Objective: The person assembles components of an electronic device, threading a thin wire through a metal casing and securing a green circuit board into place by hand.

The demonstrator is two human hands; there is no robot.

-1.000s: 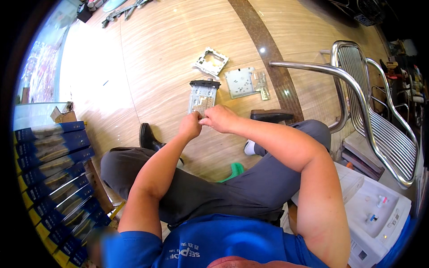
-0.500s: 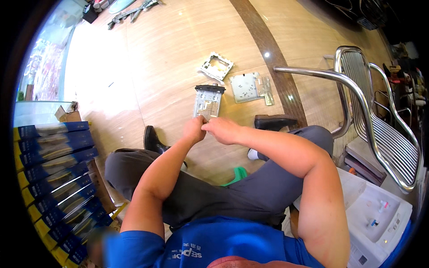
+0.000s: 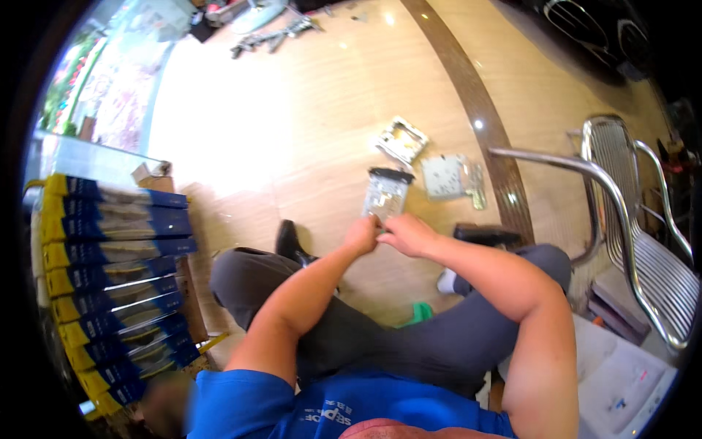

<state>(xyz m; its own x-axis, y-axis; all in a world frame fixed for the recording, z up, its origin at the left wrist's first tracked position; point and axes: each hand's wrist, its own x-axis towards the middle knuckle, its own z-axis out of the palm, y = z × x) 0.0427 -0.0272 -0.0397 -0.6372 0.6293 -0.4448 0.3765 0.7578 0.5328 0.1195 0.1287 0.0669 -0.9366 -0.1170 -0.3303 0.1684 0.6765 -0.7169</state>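
At 3 o'clock stands a shiny metal chair [image 3: 660,268]. Between 8 and 9 o'clock is a stack of blue-yellow boxes [image 3: 121,274]. At 11 o'clock, some metal parts [image 3: 272,39] lie on the floor [image 3: 322,110].

A boxy, silver-grey metal unit [image 3: 385,197], blurred in its finer detail, has a wider black strip [image 3: 391,175] across its far end. Its pale, patterned top faces up, the body slanting slightly rightward toward that strip over the wood-look floor [image 3: 307,146]; hands [image 3: 362,235] partly cover its near end.
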